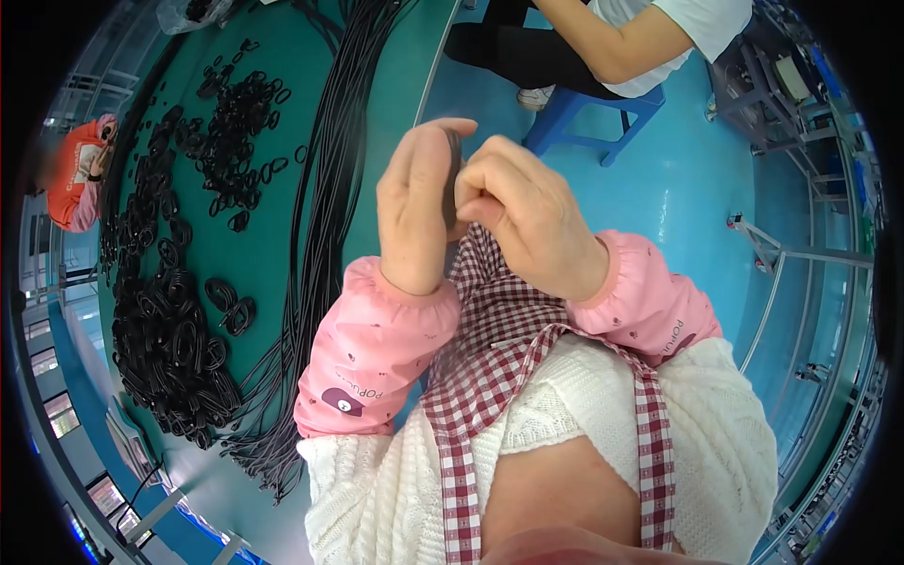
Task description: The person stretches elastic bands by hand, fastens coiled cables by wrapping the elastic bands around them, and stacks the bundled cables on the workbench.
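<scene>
Black: held likely cable coil (pixel 452 179) upright in closed left hand (pixel 411 212), with right hand (pixel 532 212) curled close at its edge, above checked apron (pixel 480 273), near counter (pixel 405 80). Probably called for steady support, even loops; couldn't tell right-hand grip.

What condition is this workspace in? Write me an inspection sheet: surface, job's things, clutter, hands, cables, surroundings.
Surface: green tabletop, partly bare between black items.
Job's things: narrow dark piece between left hand and right hand; too hidden to identify.
Clutter: small black oval loops scattered about; clear plastic bag at the far end.
Hands: left lies against the dark piece; right, fingers curled, is close beside it, contact unclear.
Cables: long, straight black cable bundle running lengthwise; heap of coiled black cables to its left.
Surroundings: white-topped person seated on blue plastic stool; orange-topped person beyond the tabletop; blue floor.
</scene>
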The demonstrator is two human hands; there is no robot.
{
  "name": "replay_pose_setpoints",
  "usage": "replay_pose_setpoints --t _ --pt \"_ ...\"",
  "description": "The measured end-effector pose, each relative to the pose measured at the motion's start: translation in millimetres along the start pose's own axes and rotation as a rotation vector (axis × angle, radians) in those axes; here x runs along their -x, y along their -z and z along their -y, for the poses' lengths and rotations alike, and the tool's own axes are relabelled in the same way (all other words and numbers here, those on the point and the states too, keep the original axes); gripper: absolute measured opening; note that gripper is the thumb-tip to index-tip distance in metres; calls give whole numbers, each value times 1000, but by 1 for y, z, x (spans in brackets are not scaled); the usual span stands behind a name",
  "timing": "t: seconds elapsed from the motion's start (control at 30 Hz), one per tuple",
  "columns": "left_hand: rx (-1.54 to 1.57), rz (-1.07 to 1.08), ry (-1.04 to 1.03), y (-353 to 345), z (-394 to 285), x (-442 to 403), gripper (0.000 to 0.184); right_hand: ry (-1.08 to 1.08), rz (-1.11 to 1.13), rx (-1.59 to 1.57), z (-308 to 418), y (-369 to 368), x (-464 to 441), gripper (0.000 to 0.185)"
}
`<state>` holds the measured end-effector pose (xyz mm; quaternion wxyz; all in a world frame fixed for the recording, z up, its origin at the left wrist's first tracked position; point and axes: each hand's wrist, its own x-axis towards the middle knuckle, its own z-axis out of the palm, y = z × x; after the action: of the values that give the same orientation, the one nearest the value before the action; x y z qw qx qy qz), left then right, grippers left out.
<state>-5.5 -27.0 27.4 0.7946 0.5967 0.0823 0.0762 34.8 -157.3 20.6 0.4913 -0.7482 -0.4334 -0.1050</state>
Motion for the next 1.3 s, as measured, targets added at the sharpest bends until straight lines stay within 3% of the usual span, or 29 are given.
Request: replay_pose_setpoints --t 0.13,0.17,0.27,0.37,0.67,0.73,0.8,0.83,0.93,1.0,1.03,1.1,1.13,1.17,1.23,1.27,1.3 --pt "128 8 62 2 -7 -2 49 -383 248 -622 -8 22 -8 10" --pt "160 23 89 0 -7 -3 50 -266 169 -373 -20 22 -9 8" --pt "218 86 160 8 -10 -6 57 -281 73 -181 -12 21 -9 7" --pt "331 123 197 11 -12 -6 60 -375 97 -264 -17 20 -4 8" --pt "531 239 266 21 -9 -10 65 -307 59 -270 -2 24 -8 7" --pt "565 255 266 33 -9 -10 56 -294 45 -265 -4 25 -8 7" --pt "296 78 193 54 -32 -1 46 -268 51 -283 -10 22 -10 6" --pt "41 -4 49 76 -47 7 38 -264 46 -283 -13 21 -10 6" --pt "-663 -555 -177 155 -110 39 30 -286 98 -246 -20 20 -2 6" --pt "-1257 -822 -460 239 -149 72 40 -326 127 -245 -25 19 3 6" --pt "-1403 -946 -528 298 -167 95 45 -352 140 -240 -28 18 5 6" --pt "-1901 -1202 -382 389 -202 148 54 -360 177 -218 -35 17 6 6" --pt "-2146 -1312 -189 423 -201 171 59 -367 196 -207 -39 16 7 7" --pt "-2099 -1383 134 447 -194 185 58 -363 208 -200 -37 15 4 7" --pt "-2303 -768 373 681 -159 263 56 -357 228 -190 -34 11 -3 7" --pt "-1888 -979 -36 713 -134 270 54 -355 234 -201 -31 9 -5 7" --pt "-1885 -1065 234 682 -136 269 54 -354 240 -210 -28 8 -7 7"
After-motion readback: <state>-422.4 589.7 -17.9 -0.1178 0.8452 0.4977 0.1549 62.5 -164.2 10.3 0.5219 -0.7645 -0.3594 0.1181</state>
